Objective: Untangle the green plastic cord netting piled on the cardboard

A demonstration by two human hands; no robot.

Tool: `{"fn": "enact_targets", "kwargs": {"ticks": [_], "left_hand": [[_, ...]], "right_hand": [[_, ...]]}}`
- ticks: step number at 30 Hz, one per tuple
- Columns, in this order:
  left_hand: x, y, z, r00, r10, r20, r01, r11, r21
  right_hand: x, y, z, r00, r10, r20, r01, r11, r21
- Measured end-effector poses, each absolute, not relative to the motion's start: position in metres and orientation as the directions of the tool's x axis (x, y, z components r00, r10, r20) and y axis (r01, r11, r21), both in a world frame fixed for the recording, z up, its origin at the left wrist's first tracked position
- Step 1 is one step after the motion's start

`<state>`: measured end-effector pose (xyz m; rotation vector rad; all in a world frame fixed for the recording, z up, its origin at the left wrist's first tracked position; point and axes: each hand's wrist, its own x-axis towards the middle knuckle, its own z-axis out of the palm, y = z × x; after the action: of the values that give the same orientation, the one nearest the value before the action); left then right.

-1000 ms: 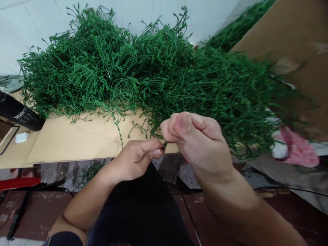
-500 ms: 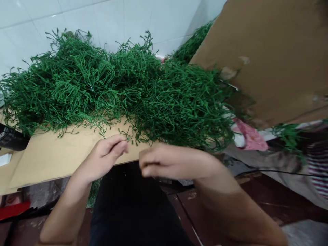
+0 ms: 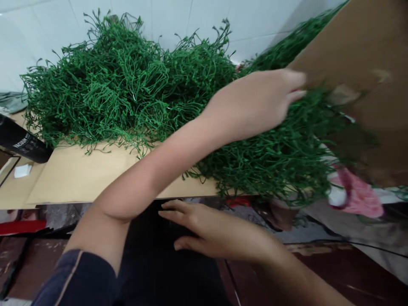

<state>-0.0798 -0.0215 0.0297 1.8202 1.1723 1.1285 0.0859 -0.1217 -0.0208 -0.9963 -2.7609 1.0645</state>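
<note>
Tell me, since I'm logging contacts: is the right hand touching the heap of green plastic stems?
Apart. In the head view the right hand lies open below the cardboard's edge, clear of the heap of green plastic stems.

Pile of plastic stems point(image 3: 134, 93) lies on cardboard sheet point(image 3: 86, 178), wall behind, bottle point(image 3: 22, 142) at its left, leaning cardboard panel point(image 3: 366, 63) at right, left hand point(image 3: 258, 102) over pile, right hand point(image 3: 197, 227) below sheet edge.

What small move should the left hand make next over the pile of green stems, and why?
Probably lower the left hand and close its fingers on a few thin green plastic stems just below. It reaches across, open, over the right part of the pile on the brown cardboard sheet, holding nothing; the right hand rests open near the lap.
</note>
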Motion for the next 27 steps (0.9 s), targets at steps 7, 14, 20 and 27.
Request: {"fn": "enact_targets", "kwargs": {"ticks": [7,14,20,27], "left_hand": [[-0.128,-0.013,0.021,0.095,0.917,0.388,0.562,-0.371,0.739],[-0.146,0.000,-0.023,-0.101,0.966,0.238,0.547,-0.146,0.824],[-0.127,0.010,-0.023,-0.078,0.987,0.137,0.217,-0.117,0.969],[-0.172,-0.015,-0.012,0.082,0.986,0.145,-0.123,-0.135,0.983]], "right_hand": [[0.075,-0.122,-0.031,-0.827,0.559,-0.059,0.511,0.706,-0.490],[0.055,-0.080,-0.024,-0.593,0.730,0.340,0.496,0.664,-0.559],[0.029,-0.048,-0.037,-0.372,0.855,0.361,0.595,0.519,-0.614],[0.010,-0.036,-0.033,-0.313,0.834,0.455,0.491,0.552,-0.674]]}}
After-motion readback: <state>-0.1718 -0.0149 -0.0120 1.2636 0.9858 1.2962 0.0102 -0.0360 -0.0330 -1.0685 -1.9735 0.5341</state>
